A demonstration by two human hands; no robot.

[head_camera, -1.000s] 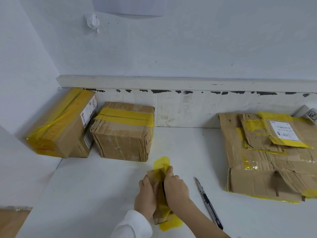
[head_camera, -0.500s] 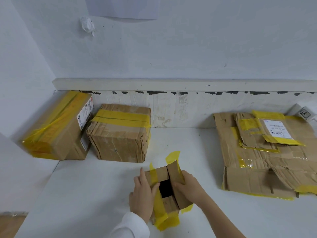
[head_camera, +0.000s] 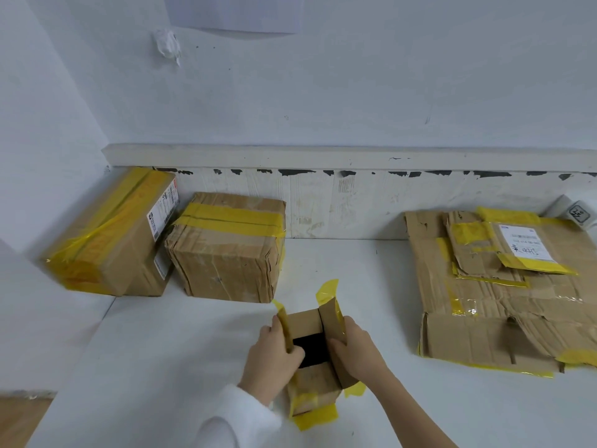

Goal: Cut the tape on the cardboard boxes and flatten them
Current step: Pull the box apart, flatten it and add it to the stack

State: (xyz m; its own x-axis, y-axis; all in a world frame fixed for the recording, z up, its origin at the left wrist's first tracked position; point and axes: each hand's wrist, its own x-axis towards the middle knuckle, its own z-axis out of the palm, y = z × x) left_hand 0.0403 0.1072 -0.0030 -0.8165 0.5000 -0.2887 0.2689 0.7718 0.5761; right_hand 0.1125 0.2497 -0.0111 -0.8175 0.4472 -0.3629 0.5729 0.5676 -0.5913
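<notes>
Small box [head_camera: 311, 357] sits at front centre of table [head_camera: 161, 367], top flaps parted. L hand [head_camera: 269, 357] grips left flap; R hand [head_camera: 353, 350] grips right flap. Recommended: pull flaps fully outward w/ even force, then press walls flat; avoid tearing at tape.
</notes>
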